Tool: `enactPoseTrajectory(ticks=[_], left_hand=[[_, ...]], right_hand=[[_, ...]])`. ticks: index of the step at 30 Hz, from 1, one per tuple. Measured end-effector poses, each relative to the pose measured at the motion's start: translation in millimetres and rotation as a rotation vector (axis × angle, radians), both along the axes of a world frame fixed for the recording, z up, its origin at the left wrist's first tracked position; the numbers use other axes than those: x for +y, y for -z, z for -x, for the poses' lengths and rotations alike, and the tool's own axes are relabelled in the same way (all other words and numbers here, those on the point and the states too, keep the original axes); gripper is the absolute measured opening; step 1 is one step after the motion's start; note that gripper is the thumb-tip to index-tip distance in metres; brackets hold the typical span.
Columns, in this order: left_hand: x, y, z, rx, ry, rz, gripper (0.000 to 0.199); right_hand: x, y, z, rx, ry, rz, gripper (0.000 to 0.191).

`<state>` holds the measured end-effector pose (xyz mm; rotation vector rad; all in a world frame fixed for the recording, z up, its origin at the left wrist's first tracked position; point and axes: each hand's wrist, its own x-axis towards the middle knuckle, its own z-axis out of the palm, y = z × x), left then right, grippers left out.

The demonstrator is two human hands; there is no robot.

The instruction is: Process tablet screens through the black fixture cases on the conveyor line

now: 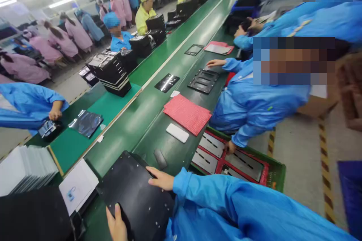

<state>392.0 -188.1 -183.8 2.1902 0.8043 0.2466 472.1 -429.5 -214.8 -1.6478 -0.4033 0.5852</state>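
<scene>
A large black box or panel (135, 196) with small pale specks lies at the lower middle, near my body. My left hand (116, 224) grips its near left edge, thumb and finger showing against a dark slot. On its right upper edge rests my right hand (161, 179), fingers bent over the rim. A small dark grey object (160, 159) lies on the green bench just past my right hand. Left of the black box are white sheets (79, 186) with a light blue item on top.
Pink bubble sheets (187, 113), a white slab (177, 133) and a black frame (203, 81) lie along the belt (127, 128). A green crate (279, 177) holds panels at right. Co-workers in blue work on both sides. White panels (28, 165) are stacked at left.
</scene>
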Motion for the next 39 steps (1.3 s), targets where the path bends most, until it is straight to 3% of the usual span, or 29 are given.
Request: enactPoseTrajectory(ticks=[2, 4, 6, 8, 11, 15, 21, 26, 27, 29, 31, 34, 36, 39], left_hand=[[-6, -6.8, 0, -0.059, -0.066, 0.045, 0.077], [-8, -8.2, 1, -0.085, -0.093, 0.067, 0.073], [-6, -6.9, 2, -0.09, -0.113, 0.066, 0.07], [-5, -6.2, 2, -0.092, -0.12, 0.054, 0.067], [-8, -9.3, 3, -0.104, -0.118, 0.058, 0.065], [-14, -16.0, 2, -0.127, -0.12, 0.076, 0.064], [-14, -16.5, 3, -0.152, -0.126, 0.092, 0.064], [-13, -14.2, 5, -0.158, -0.122, 0.095, 0.064], [-13, -14.2, 5, -0.159, -0.118, 0.091, 0.064], [-13, -14.7, 5, -0.161, -0.109, 0.079, 0.064], [-13, -15.4, 6, -0.161, -0.095, 0.068, 0.066], [-15, -15.5, 6, -0.153, -0.067, 0.051, 0.068], [-15, -15.3, 6, -0.138, -0.057, 0.027, 0.069], [-9, -18.1, 5, -0.101, -0.05, 0.002, 0.069]], right_hand=[[-16, 8.8, -23, -0.042, 0.02, 0.131, 0.073], [-29, 24.9, -43, -0.15, 0.066, 0.382, 0.087], [-36, 44.2, -54, -0.295, 0.005, 0.585, 0.101], [-37, 60.0, -55, -0.396, -0.1, 0.669, 0.102], [-30, 69.0, -48, -0.407, -0.091, 0.741, 0.093], [-21, 66.2, -47, -0.381, -0.025, 0.786, 0.083], [-23, 64.2, -70, -0.415, 0.08, 0.64, 0.048], [-56, 43.7, -79, -0.341, 0.393, 0.175, 0.063], [-61, 37.6, -79, -0.273, 0.428, 0.072, 0.067], [-62, 23.5, -79, -0.09, 0.367, -0.035, 0.065], [-53, 7.0, -75, -0.044, 0.2, 0.065, 0.051], [-31, -21.1, -62, -0.358, -0.072, 0.496, 0.028], [-20, -39.0, -55, -0.577, -0.212, 0.723, 0.024], [-13, -58.6, -52, -0.791, -0.369, 0.782, 0.027]])
